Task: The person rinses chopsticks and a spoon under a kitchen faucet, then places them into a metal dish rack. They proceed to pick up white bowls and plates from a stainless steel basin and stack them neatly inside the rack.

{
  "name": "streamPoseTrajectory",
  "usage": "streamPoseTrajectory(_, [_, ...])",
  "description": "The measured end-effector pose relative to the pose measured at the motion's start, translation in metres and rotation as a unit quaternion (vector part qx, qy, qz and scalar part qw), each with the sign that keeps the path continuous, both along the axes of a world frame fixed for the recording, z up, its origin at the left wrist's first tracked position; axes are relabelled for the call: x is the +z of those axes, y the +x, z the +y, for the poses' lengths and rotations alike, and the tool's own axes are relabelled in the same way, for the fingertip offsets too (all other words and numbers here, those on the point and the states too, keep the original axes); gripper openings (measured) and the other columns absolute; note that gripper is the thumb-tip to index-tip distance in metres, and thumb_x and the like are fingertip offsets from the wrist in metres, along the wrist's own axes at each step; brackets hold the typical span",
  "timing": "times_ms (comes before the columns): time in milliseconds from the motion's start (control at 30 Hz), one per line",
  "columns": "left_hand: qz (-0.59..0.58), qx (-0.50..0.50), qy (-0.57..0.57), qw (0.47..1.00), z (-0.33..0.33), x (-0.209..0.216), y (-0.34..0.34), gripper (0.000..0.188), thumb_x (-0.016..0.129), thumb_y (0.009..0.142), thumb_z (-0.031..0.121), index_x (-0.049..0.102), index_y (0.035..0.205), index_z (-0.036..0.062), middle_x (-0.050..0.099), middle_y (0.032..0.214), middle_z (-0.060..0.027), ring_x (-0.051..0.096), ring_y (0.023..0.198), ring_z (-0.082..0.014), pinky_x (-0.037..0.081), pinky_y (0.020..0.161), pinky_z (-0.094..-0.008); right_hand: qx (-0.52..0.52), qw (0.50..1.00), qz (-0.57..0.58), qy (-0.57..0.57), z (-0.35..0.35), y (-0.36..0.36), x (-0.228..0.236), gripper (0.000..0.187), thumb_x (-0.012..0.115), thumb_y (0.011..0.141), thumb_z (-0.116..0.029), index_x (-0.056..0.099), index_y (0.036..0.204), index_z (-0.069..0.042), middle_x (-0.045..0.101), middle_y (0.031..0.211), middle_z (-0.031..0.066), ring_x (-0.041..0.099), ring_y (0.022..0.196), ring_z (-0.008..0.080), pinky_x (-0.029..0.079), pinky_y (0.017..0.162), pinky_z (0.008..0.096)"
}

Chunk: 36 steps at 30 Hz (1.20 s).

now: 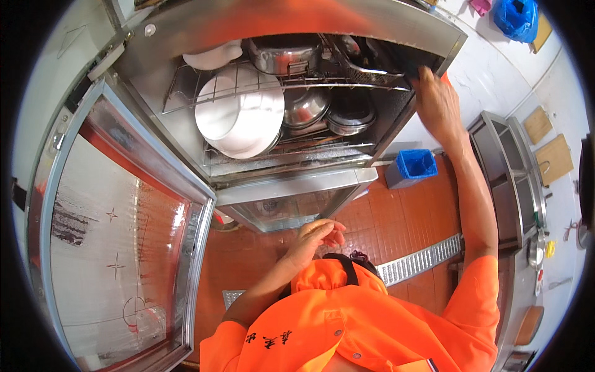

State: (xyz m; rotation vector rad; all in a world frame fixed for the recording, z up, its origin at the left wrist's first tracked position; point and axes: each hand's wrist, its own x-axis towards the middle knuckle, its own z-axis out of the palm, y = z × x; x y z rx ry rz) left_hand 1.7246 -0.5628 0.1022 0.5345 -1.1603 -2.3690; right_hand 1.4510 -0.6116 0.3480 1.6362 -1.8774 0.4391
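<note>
Red floor (403, 208) lies below our half-open, empty left grip (317, 239); our curled right grip (437, 104), hold unclear, could snag and tip the basket (374, 72) alongside.

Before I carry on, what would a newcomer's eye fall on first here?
Probably the vivid orange shirt filling the lower middle, then the large white bowl at the left inside the steel cabinet. Next comes the wide glass door, standing open at the left, and the right hand at the cabinet's right edge.
</note>
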Motion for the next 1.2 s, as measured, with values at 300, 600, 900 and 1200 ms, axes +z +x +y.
streamPoseTrajectory(300, [-0.01,0.02,0.057,0.998,0.008,-0.012,0.02,0.032,0.049,0.095,0.029,0.064,0.099,0.0005,0.065,0.083,-0.0075,0.063,0.079,-0.0153,0.049,0.07,-0.0264,-0.091,0.994,0.008,0.056,-0.088,-0.006,0.008,0.024,0.055,0.082,-0.019,0.061,0.1,-0.004,0.064,0.091,0.0225,0.061,0.087,0.0395,0.048,0.076,0.0467])
streamPoseTrajectory(600, [-0.025,0.091,0.094,0.991,0.02,-0.028,0.019,0.029,0.048,0.095,0.026,0.063,0.1,0.0006,0.065,0.083,-0.0083,0.063,0.077,-0.0168,0.048,0.069,-0.0277,-0.044,0.992,0.075,0.092,-0.127,-0.018,0.014,0.035,0.057,0.084,-0.025,0.061,0.112,-0.006,0.062,0.11,0.0198,0.057,0.103,0.0367,0.045,0.088,0.0423])
streamPoseTrajectory(900, [-0.055,0.134,0.104,0.984,0.034,-0.023,0.008,0.03,0.048,0.095,0.027,0.063,0.098,0.0022,0.064,0.083,-0.0056,0.06,0.078,-0.013,0.046,0.071,-0.0267,-0.018,0.996,-0.027,0.085,-0.096,0.01,0.016,0.032,0.054,0.084,-0.026,0.061,0.104,-0.003,0.062,0.101,0.0237,0.058,0.1,0.0377,0.045,0.087,0.0451])
streamPoseTrajectory(1200, [-0.068,0.164,0.106,0.978,0.045,-0.023,-0.002,0.028,0.048,0.095,0.024,0.062,0.099,0.0007,0.063,0.083,-0.0078,0.061,0.08,-0.0168,0.046,0.07,-0.0293,0.068,0.997,-0.036,0.005,-0.074,0.016,0.013,0.03,0.049,0.091,-0.026,0.06,0.109,-0.004,0.062,0.104,0.0225,0.058,0.098,0.0378,0.045,0.086,0.0454])
